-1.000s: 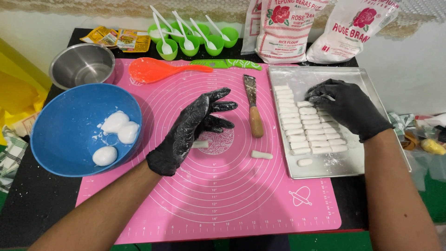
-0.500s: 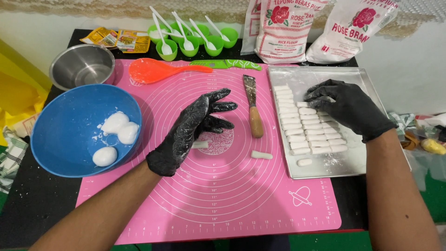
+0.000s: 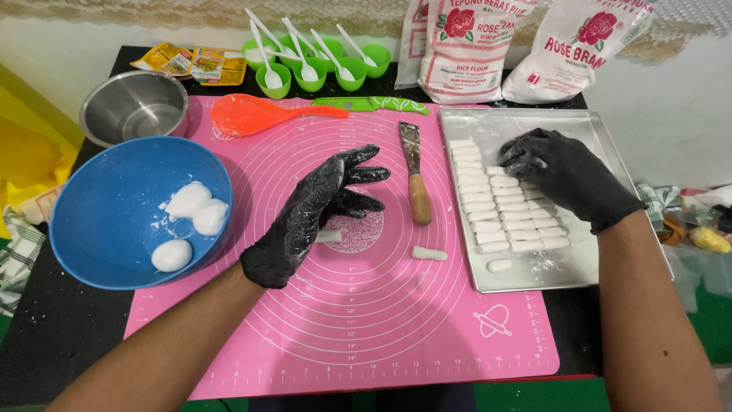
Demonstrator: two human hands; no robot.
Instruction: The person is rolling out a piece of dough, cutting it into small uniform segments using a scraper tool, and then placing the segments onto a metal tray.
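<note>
My floury, black-gloved left hand (image 3: pixel 316 216) lies open, fingers loosely spread, over a short white dough stick (image 3: pixel 330 236) on the pink silicone mat (image 3: pixel 396 336). My right hand (image 3: pixel 566 177) presses curled fingers onto the smooth dough sticks (image 3: pixel 496 217) rowed in the metal tray (image 3: pixel 564 267); whether it grips one, I cannot tell.

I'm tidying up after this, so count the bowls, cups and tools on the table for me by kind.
Blue bowl: 1
Steel bowl: 1
Green cups: 5
White spoons: 4 that I can make out
Orange spatula: 1
Scraper: 1
Green knife: 1
Total: 14

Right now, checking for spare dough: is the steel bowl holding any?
No, the steel bowl looks empty; the dough lumps sit in the blue bowl.
</note>
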